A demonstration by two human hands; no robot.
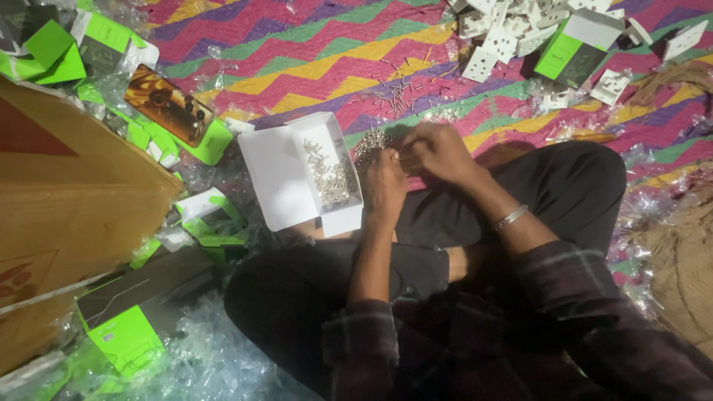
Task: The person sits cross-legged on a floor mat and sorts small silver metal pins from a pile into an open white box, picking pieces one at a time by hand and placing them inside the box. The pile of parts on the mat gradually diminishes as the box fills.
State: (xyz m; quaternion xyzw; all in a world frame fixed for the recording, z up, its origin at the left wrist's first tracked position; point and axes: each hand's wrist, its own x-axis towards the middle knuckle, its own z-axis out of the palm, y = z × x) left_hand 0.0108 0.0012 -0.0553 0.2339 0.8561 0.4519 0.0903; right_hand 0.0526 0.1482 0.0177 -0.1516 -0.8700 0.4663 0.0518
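Zigzag-patterned cloth (312, 52) covers the floor, strewn with loose screws (397, 93), white plastic parts (497, 33) and green cartons (130, 338). Both hands, left hand (386, 182) and right hand (438, 152), curl closed on small screws beside an open white box (278, 182) of screws.

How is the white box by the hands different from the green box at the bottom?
The white box lies open, its tray full of small silvery screws; the green box is shut, so its contents are hidden. The white box is plain white; the green box has a dark top. The white box sits beside the left hand; the green box lies away among clear plastic wrappers. Both are cardboard.
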